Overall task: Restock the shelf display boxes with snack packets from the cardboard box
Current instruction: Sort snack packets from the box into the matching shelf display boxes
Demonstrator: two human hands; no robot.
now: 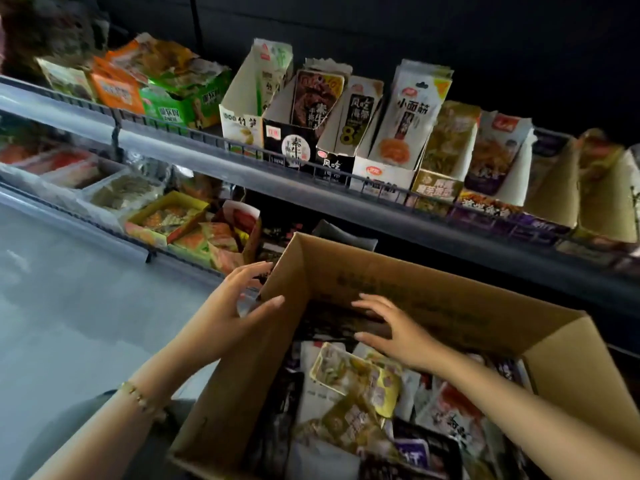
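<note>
An open cardboard box (433, 289) fills the lower right, heaped with mixed snack packets (360, 379) in yellow, white, purple and black. My left hand (242, 303) is at the box's far left corner, fingers on the outer side and thumb toward the rim, and seems to hold a small dark packet there. My right hand (391, 327) reaches inside the box, fingers spread over a dark packet (339, 320) at the far end. Display boxes (298, 143) with upright packets line the upper shelf.
The upper shelf has a low wire rail (363, 178) along its front. Below it, a lower shelf holds a yellow tray (166, 216) of orange packets and other trays. A grey freezer lid (86, 271) lies at the left. Empty tan display boxes (561, 188) stand at the right.
</note>
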